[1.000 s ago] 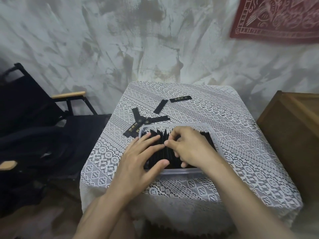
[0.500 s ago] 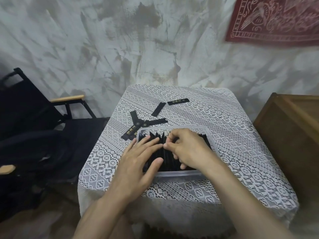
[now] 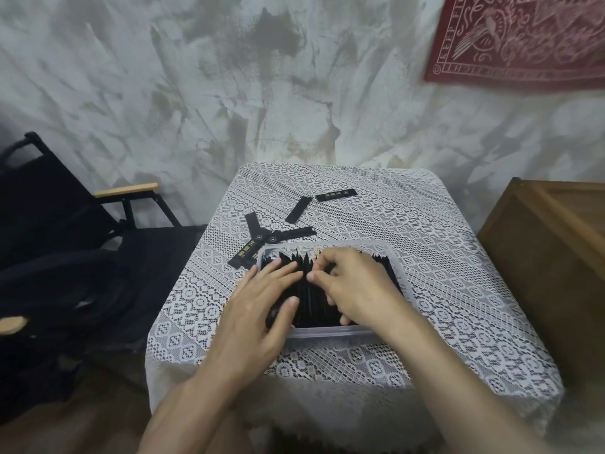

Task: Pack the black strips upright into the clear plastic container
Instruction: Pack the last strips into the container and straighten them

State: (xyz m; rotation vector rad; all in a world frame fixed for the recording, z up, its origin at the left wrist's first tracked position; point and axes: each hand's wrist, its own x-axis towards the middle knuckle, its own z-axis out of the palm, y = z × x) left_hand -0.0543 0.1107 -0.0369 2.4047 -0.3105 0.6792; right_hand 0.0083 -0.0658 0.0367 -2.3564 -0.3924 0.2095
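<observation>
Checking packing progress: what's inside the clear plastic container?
Inside the clear plastic container, black strips stand on edge. The left hand and right hand cover many, so the count is hidden.

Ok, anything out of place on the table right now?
Yes: a few loose strips lie flat and crossed on the lace cloth beyond the clear container, unpacked. Inside, the packed strips stand unevenly.

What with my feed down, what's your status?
Left hand flat on packed strips. Right hand pinching them inside clear container. Loose strips wait beyond it. Nothing blocking.
</observation>
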